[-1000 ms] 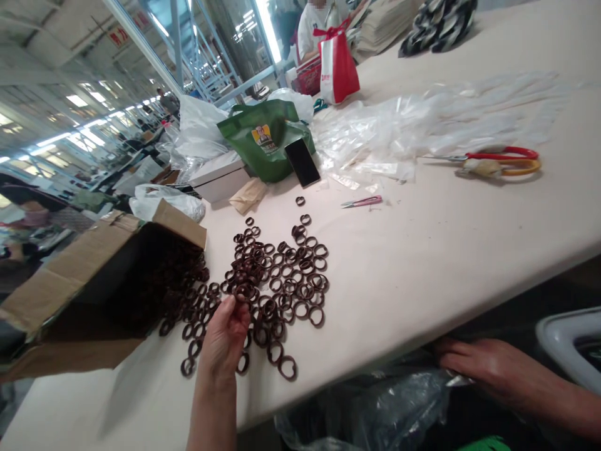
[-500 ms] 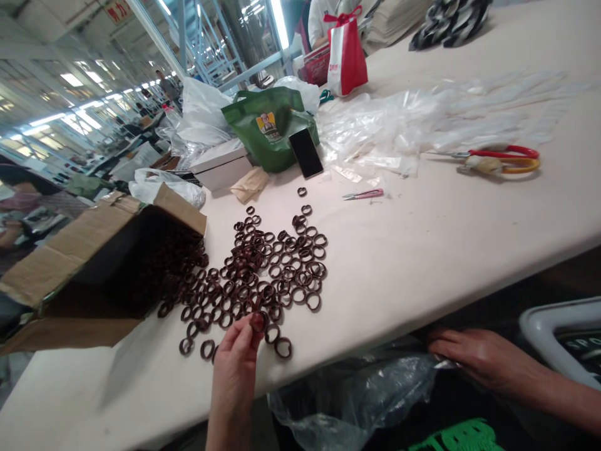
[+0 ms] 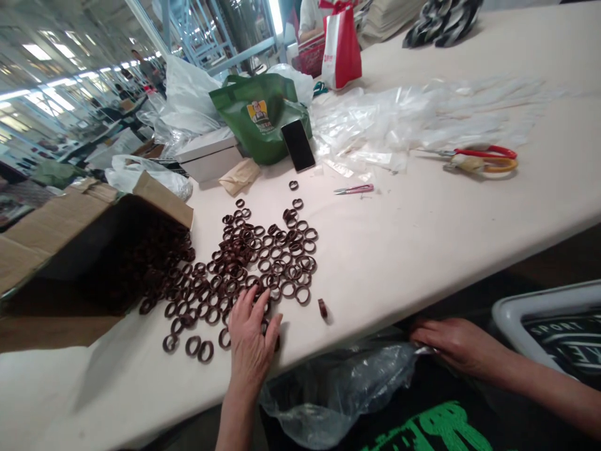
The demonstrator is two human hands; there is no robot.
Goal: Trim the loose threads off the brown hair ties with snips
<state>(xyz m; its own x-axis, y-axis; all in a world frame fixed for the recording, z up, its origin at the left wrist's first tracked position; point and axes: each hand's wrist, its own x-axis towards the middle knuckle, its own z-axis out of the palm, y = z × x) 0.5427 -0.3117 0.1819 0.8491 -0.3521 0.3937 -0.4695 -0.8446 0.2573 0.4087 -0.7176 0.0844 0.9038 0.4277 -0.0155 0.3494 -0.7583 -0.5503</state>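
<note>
My left hand (image 3: 252, 332) lies palm down over a spread of dark brown rings (image 3: 286, 289), fingers apart and fingertips among them. Some rings are hidden beneath it. To its right, one brown ring (image 3: 322, 308) is apart from the others, seen edge-on near the table edge. Below the table edge, my right hand (image 3: 448, 343) is closed on the rim of a clear plastic bag (image 3: 347, 391), which sags across my lap. More rings spill out of an open cardboard box (image 3: 61, 228) lying on its side at the left.
Pink thread snips (image 3: 354, 189) and red-and-orange-handled scissors (image 3: 486, 158) lie beyond the rings. Behind are a phone (image 3: 298, 145) against a green bag (image 3: 258, 116), flat clear plastic bags (image 3: 404, 116), and a red-and-white bag (image 3: 342, 50). A white chair frame (image 3: 504, 313) stands at right.
My left hand has let go of the ring it pinched and opened over the pile. A single ring now appears to the right. My right hand still grips the bag.
</note>
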